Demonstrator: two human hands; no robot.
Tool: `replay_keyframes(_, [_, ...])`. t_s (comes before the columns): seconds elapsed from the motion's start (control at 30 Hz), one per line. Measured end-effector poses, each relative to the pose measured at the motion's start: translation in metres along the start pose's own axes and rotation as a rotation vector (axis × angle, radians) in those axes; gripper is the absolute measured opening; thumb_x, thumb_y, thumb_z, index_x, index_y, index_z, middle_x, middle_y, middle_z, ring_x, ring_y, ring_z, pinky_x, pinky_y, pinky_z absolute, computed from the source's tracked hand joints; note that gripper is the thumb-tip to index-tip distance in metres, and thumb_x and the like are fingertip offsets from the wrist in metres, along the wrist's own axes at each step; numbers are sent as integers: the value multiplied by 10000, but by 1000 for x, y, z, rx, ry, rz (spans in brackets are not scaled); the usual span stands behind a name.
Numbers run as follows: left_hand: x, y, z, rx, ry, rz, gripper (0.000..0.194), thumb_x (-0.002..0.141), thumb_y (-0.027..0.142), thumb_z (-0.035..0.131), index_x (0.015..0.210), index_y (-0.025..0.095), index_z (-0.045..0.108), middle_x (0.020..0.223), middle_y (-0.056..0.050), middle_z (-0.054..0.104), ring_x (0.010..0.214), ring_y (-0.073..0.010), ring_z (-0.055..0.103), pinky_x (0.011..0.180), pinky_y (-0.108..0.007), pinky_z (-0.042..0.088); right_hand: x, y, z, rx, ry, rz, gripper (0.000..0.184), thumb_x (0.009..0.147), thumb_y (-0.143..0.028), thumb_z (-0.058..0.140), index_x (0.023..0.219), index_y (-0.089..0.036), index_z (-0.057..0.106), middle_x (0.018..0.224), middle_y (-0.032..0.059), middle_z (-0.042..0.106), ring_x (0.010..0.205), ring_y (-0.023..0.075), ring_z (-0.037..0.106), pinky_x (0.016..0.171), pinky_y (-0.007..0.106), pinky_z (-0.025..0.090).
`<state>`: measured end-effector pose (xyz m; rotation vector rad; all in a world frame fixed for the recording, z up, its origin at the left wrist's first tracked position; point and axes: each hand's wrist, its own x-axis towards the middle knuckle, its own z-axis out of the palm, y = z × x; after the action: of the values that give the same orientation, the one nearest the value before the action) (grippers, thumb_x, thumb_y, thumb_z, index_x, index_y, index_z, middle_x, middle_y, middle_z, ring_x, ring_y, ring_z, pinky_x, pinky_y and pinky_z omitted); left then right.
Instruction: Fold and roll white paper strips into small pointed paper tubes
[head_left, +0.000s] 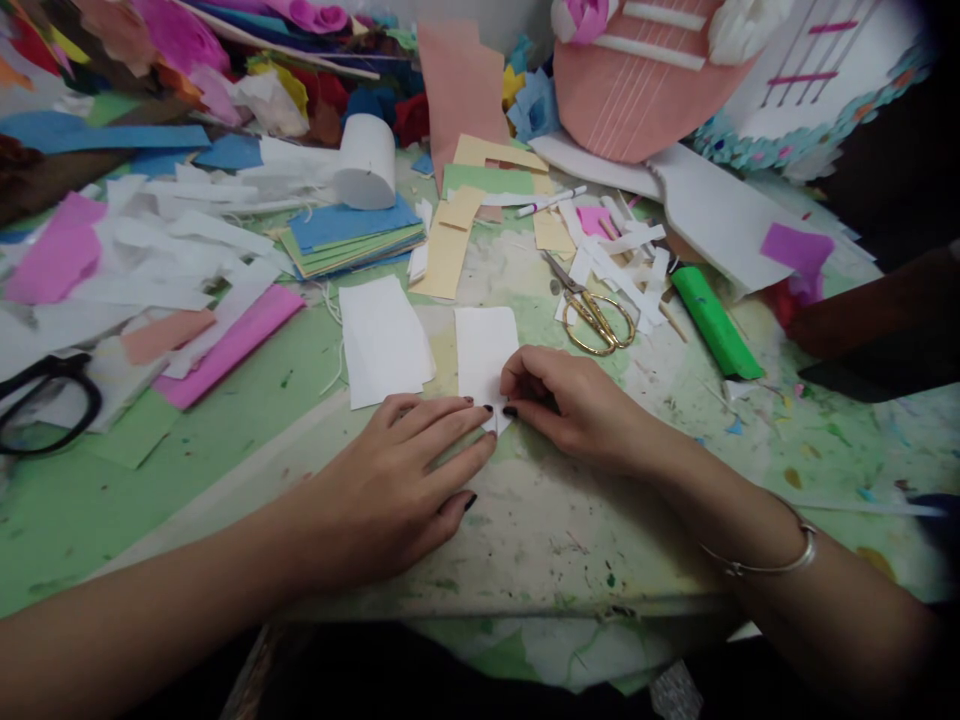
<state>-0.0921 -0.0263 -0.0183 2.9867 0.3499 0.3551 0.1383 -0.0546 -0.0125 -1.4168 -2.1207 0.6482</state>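
Note:
A small white paper rectangle [484, 345] lies on the table in front of me, its near end under my fingers. My left hand [420, 470] is stretched out flat, its fingertips pressing on that near end. Thumb and index finger of my right hand [574, 405] pinch the paper's lower right edge, where it looks folded or creased. Left of it rests a stack of white paper pieces [384, 340], close above my left fingers. Gold-handled scissors [592, 310] lie beyond my right hand, blades pointing away.
White paper strips [172, 250] and pink paper [232, 345] litter the left, near black-handled scissors [56, 400]. Coloured cards [352, 240], a white roll [366, 160] and a pen [551, 201] lie farther back. A green roll [716, 320] is at right; a pink paper instrument [637, 100] stands behind.

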Motion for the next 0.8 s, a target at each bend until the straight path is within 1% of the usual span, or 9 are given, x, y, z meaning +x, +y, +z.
replay_keyframes(0.23, [1,-1,-1,-8,2,10,321,922,219,458,1199,141,601,1325,-153,577,1236,-325,504,937,-489,405,0,0,-1,16,-1,13,88,814,-84,568,866,-154,555,734,-14,560,651,106,460,628,236,356])
replay_keyframes(0.4, [1,-1,-2,-8,0,16,304,922,207,451,1178,172,612,1328,-143,575,1234,-326,505,926,-492,407,1,-1,-2,35,-8,29,78,814,-92,563,864,-152,565,745,-5,573,654,109,468,634,242,358])
replay_keyframes(0.8, [3,-1,-3,-26,17,17,304,916,188,461,1175,159,617,1310,-151,584,1222,-330,517,919,-488,419,1,0,-2,36,-30,33,77,819,-106,539,860,-168,559,754,0,585,663,120,470,645,251,351])
